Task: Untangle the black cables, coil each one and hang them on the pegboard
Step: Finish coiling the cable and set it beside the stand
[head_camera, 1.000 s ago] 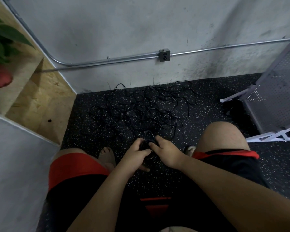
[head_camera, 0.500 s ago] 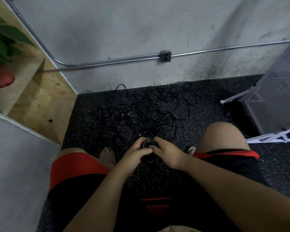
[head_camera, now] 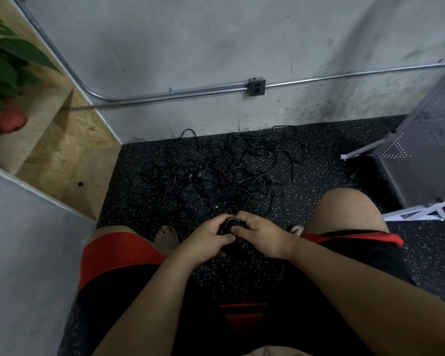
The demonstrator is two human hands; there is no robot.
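While the person sits on the speckled floor (head_camera: 332, 155) with knees apart, both hands meet between them around a small coil (head_camera: 228, 224) of black cable; the left hand (head_camera: 206, 237) curls fingers and thumb round the bundle from its own side, and the right hand (head_camera: 263, 235) wraps over it from the other, thumb laid on the top loops; neither hand is spread, both are closed on the coil. The other cables lie in a loose tangle (head_camera: 224, 173) on the floor just ahead, reaching toward the foot of the grey wall (head_camera: 190, 47); the pegboard (head_camera: 427, 150), a perforated grey panel on a white stand, leans at the right, apart from the tangle, with nothing visibly hung on the part in view.

I judge the step in hand to be winding or tightening one cable into its coil, with most of the task yet to do. The cable looks thin, light and limp; it should bend easily but spring loose if released, so the loops want pinching together across the whole bundle, not by a single strand; the free end is best held close to the coil. Hard pulls on the heap would likely tighten knots; whether a strand runs from coil to heap, I cannot tell.
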